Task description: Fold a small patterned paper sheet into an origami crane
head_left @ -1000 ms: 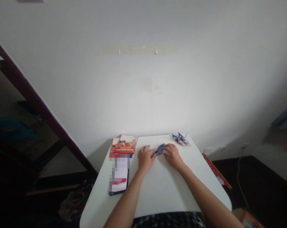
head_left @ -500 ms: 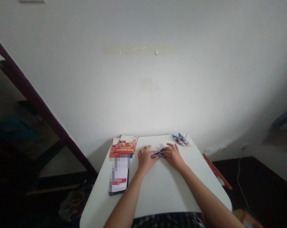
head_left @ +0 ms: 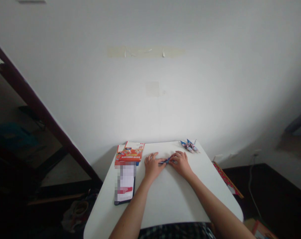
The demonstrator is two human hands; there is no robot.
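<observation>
A small piece of blue folded paper (head_left: 167, 161) lies between my hands near the middle of the table. My left hand (head_left: 153, 167) holds its left end down, thumb along the near edge and the other fingers spread on the tabletop. Pinching the right end is my right hand (head_left: 181, 164), its fingers bent over the paper and hiding part of it. Beyond that hand, close to the table's far right corner, rest folded paper pieces (head_left: 190, 146) in blue and white with pointed tips, side by side.
The white table (head_left: 175, 199) stands against a pale wall (head_left: 215, 83). Left of my hands are orange and white printed packets (head_left: 130, 152) and, nearer, a phone (head_left: 126, 182) with a blurred screen. A dark red frame (head_left: 36, 96) leans at left. A cable (head_left: 251, 186) hangs at right.
My right hand's fingers have drawn in closer around the paper's right end, and the paper has tilted slightly. My left hand stays nearly where it was.
</observation>
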